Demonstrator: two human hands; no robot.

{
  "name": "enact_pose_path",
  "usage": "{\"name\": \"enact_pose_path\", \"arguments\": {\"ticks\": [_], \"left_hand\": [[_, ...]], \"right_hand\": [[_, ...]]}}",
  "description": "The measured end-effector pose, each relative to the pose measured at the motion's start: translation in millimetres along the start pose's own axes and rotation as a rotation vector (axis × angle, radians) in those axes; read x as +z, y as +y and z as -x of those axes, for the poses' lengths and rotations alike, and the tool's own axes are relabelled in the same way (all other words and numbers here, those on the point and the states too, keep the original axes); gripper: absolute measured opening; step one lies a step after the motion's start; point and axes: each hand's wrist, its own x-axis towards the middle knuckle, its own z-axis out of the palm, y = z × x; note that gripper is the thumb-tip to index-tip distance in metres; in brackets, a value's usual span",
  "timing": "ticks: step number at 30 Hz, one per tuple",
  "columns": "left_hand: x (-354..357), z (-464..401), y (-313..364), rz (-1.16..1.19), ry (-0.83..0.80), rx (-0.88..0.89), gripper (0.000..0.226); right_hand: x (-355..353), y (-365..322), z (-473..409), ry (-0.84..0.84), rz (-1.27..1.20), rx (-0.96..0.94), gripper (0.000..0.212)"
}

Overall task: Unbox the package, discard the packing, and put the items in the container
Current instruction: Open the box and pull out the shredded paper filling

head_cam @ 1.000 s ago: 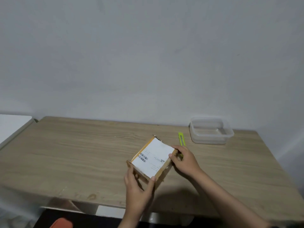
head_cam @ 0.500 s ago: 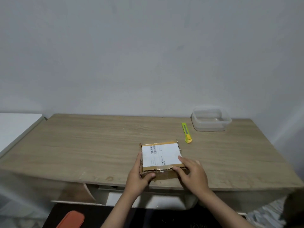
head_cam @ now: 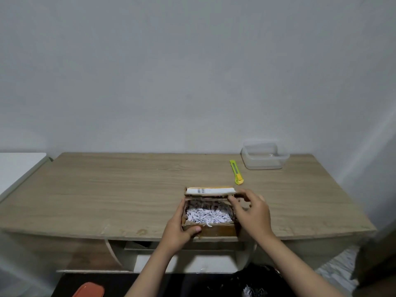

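- Nearest you, below the cardboard box (head_cam: pixel 211 229), an orange object (head_cam: pixel 89 290) lies on the dark floor at the frame's bottom edge, and some white shreds (head_cam: pixel 254 293) lie on the floor to the box's lower right.
- Your left hand (head_cam: pixel 179 229) grips the box's near-left corner: the thumb presses on the front wall and the fingers (head_cam: pixel 179 211) run along the left side, closed on the cardboard.
- The box sits at the near edge of the tabletop (head_cam: pixel 107 200), open, filled with white shredded paper (head_cam: pixel 207 215); you cannot see any item under the shreds.
- Your right hand (head_cam: pixel 252 213) is at the box's right side, its fingers (head_cam: pixel 235 199) curled around the right end of the lid (head_cam: pixel 210 191) and holding it raised; the lid stands tilted up along the box's far edge, with a white label and barcode showing.
- Beyond the box, to its far right, a yellow-green utility knife (head_cam: pixel 236 172) lies flat on the tabletop, well apart from the box.
- Just right of the knife and farther back, the clear plastic container (head_cam: pixel 264 166) stands near the wall; it looks empty.
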Motion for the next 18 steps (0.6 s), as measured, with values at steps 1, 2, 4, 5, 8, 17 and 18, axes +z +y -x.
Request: {"name": "enact_pose_path", "arguments": {"ticks": [1, 2, 4, 5, 8, 17, 18], "left_hand": [[0, 0, 0, -0.002, 0.000, 0.008, 0.099], [0, 0, 0, 0.001, -0.003, 0.016, 0.100], [-1, 0, -1, 0.010, -0.009, 0.021, 0.100], [-1, 1, -1, 0.009, -0.013, 0.018, 0.100], [0, 1, -3, 0.008, -0.014, 0.016, 0.099], [-1, 0, 2, -0.054, -0.011, 0.001, 0.102], [-3, -2, 4, -0.085, -0.021, -0.003, 0.104]], "right_hand": [[-1, -2, -6, -0.010, -0.036, 0.011, 0.045], [-2, -3, -12, -0.025, -0.080, 0.025, 0.049], [-1, -7, -24, -0.084, -0.163, 0.053, 0.054], [0, -8, -28, -0.128, -0.196, 0.072, 0.057], [9, -6, -41, -0.257, -0.322, 0.137, 0.069], [29, 11, -65, -0.548, -0.226, 0.203, 0.089], [28, 15, -65, -0.579, -0.196, 0.178, 0.089]]}}
